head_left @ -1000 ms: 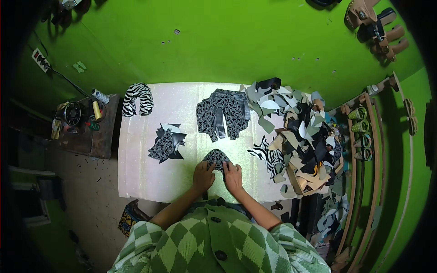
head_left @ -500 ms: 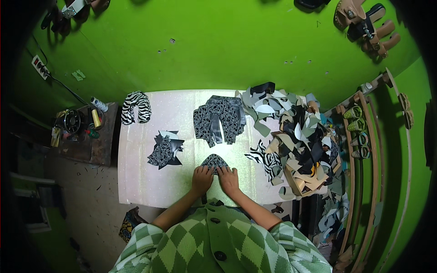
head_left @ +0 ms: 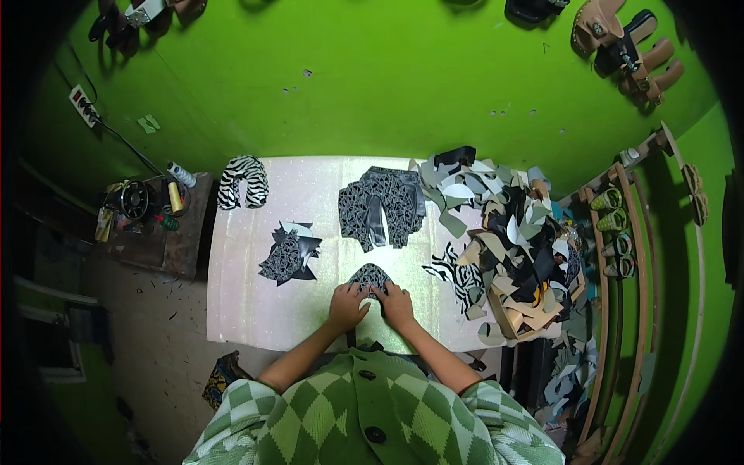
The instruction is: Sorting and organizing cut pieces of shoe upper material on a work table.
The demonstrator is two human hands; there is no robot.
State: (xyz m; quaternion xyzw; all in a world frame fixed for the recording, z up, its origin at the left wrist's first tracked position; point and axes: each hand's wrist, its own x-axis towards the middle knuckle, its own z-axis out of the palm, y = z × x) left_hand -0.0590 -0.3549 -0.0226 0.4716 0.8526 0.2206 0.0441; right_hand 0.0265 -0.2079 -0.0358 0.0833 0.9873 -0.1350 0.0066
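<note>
Close in front of me on the table lies a dome-shaped cut piece of black-and-grey patterned material. My left hand grips its left near edge, fingertips on top and thumb out to the side. At the right near edge, my right hand holds the same piece with bent fingers. My hands hide the piece's near part. Beyond it sits a stack of similar patterned arched pieces, with a shiny black strip in its middle. A smaller pile of patterned and black scraps lies to the left.
The pale glittery table cover stretches around these. Zebra-striped arched pieces lie at the far left. Zebra scraps and a large heap of offcuts fill the right side. A wooden rack with sandals stands right; a dark side table stands left.
The whole view has shifted slightly. My left thumb now stands further out from the fingers, and my right fingers have moved a little on the patterned piece, which stays in place.
</note>
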